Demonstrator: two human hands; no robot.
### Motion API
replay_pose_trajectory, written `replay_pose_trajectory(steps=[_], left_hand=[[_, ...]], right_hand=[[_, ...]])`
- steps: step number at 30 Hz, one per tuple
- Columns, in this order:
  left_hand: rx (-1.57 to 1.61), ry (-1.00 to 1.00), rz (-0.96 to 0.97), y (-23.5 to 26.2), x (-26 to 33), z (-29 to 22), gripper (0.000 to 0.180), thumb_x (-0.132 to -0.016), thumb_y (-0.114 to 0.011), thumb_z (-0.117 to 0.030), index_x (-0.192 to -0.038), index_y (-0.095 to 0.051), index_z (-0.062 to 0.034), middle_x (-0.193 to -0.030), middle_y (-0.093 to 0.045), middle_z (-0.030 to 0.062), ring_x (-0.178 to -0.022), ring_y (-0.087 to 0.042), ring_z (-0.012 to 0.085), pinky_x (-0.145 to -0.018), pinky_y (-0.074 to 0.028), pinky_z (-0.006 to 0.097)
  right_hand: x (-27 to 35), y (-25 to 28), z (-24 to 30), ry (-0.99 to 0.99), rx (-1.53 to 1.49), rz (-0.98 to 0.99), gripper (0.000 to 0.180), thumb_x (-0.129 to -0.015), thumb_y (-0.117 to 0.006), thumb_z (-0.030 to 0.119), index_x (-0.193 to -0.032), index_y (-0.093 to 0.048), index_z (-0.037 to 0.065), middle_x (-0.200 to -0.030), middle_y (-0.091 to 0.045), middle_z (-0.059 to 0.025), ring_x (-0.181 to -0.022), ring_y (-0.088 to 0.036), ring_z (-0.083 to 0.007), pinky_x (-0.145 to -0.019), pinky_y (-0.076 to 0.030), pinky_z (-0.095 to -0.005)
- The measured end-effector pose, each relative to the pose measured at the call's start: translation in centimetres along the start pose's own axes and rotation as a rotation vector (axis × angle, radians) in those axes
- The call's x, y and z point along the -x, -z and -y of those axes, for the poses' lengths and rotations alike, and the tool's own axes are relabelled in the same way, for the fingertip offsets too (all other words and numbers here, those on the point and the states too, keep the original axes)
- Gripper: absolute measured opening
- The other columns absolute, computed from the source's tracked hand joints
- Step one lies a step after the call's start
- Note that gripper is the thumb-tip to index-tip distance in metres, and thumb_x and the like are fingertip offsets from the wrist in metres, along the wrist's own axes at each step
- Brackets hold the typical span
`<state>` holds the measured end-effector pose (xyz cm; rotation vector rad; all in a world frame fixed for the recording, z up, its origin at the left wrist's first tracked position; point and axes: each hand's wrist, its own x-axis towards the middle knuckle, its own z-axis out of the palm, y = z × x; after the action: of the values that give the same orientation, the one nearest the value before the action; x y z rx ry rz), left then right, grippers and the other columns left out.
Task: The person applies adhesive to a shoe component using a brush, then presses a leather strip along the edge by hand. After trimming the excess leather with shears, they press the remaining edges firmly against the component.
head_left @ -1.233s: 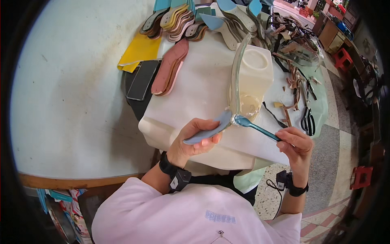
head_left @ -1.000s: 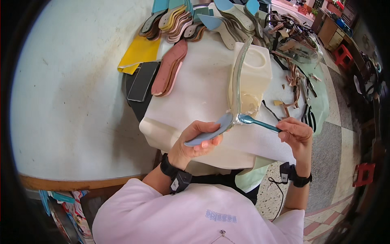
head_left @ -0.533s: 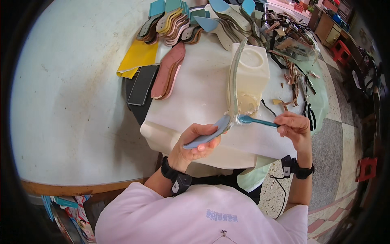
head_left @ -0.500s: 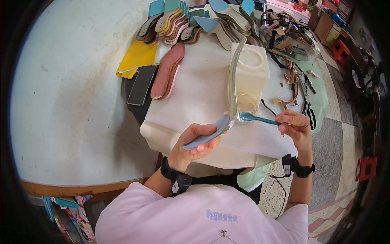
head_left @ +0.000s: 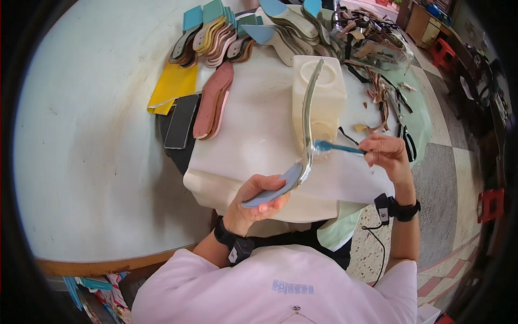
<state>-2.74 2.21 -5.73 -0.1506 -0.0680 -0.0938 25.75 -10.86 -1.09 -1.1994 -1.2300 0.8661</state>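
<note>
Left hand gripping sole by blue end, near tub; right hand pinching brush, bristles at sole's edge, contact unclear. Risk: brush overrunning edge could smear blue face; slack hold could let sole twist.
</note>
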Motion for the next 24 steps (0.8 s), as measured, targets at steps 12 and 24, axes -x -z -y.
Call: replay_pose_trajectory(steps=[12, 24], left_hand=[[0.036, 0.068, 0.012, 0.0, -0.3, 0.5, 0.029, -0.094, -0.036, -0.008, -0.114, -0.037, 0.0128, -0.077, -0.06, 0.0306, -0.046, -0.061, 0.0261, -0.035, -0.049, 0.027], [0.002, 0.061, -0.022, 0.4, 0.0, 1.0, 0.029, -0.093, -0.038, -0.007, -0.114, -0.039, 0.0141, -0.075, -0.059, 0.0315, -0.042, -0.058, 0.0231, -0.029, -0.041, 0.027]], right_hand=[[1.3, 0.3, 0.4, 0.023, 0.015, 0.052, 0.021, -0.073, -0.07, -0.005, -0.095, -0.07, -0.002, -0.083, -0.063, -0.0054, -0.067, -0.054, -0.0091, -0.057, -0.042, -0.0196], [1.3, -1.3, 2.3, 0.334, 0.254, -0.369, 0.024, -0.076, -0.064, -0.009, -0.1, -0.067, -0.003, -0.09, -0.063, -0.0104, -0.07, -0.055, -0.011, -0.06, -0.043, -0.02]])
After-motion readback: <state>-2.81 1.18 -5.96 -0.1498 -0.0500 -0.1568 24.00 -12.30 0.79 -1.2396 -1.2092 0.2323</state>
